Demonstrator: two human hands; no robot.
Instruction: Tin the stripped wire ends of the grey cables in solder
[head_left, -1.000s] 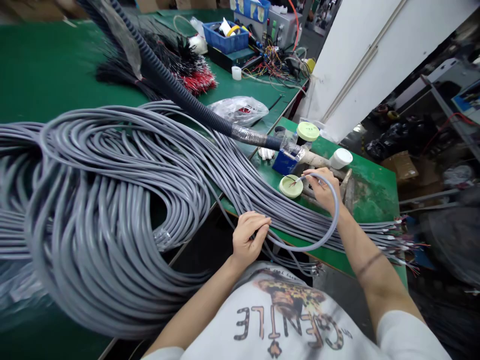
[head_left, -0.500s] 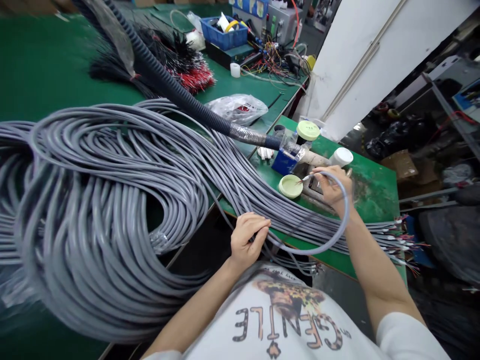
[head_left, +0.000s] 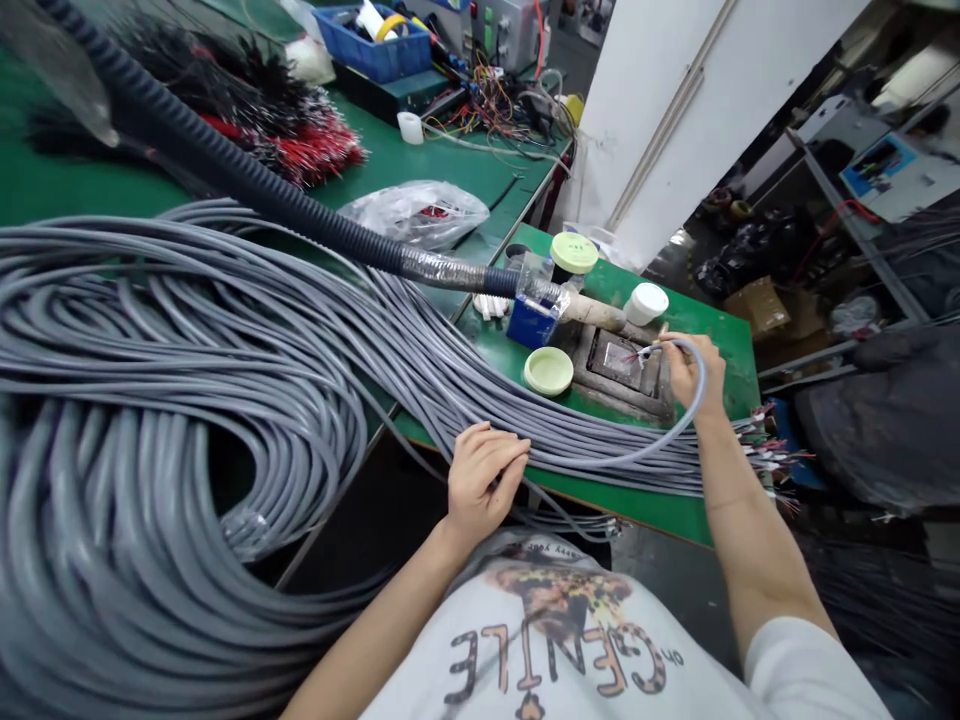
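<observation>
Green workbench [head_left: 637,510] carries a dark metal tray [head_left: 616,362]. Just above this tray, the right hand [head_left: 691,375] pinches a grey cable end [head_left: 703,390] between narrow fingers [head_left: 671,355]. Left of the tray, the left hand [head_left: 484,480] lies on many grey cables [head_left: 420,400], fingers curled; I cannot tell if they grip.

Head camera, looking forward and down from above the person's chest.

It sits behind and above the left hand [head_left: 484,480] and right hand [head_left: 694,375], close enough that the printed T-shirt [head_left: 555,640] fills the bottom edge; the green workbench [head_left: 720,370] lies just past the hands, the white wall panel [head_left: 697,110] beyond the right hand.
</observation>
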